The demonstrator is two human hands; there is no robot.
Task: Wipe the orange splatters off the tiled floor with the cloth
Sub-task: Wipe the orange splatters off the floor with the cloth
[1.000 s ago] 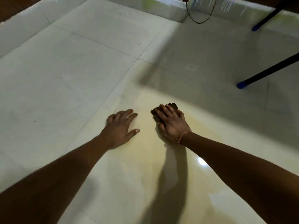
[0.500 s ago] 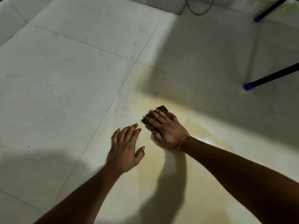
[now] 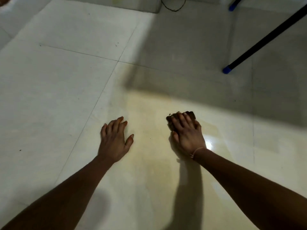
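Observation:
A small dark cloth [image 3: 191,114] lies on the pale tiled floor [image 3: 49,97], mostly hidden under my right hand [image 3: 187,135]. That hand presses down on it with fingers laid flat over the top. My left hand [image 3: 114,141] rests palm down on the floor to the left, fingers spread, holding nothing. A faint yellow-orange smear [image 3: 149,120] tints the wet, shiny tile between and around both hands.
A black leg with a blue foot [image 3: 226,70] slants in at the upper right, and a second blue foot [image 3: 231,8] stands further back. A black cable [image 3: 172,7] hangs by a low white ledge [image 3: 132,4] at the top.
My right hand has slid the cloth to the right, away from my left hand, so the gap between them is wider. The left hand stays flat on the floor.

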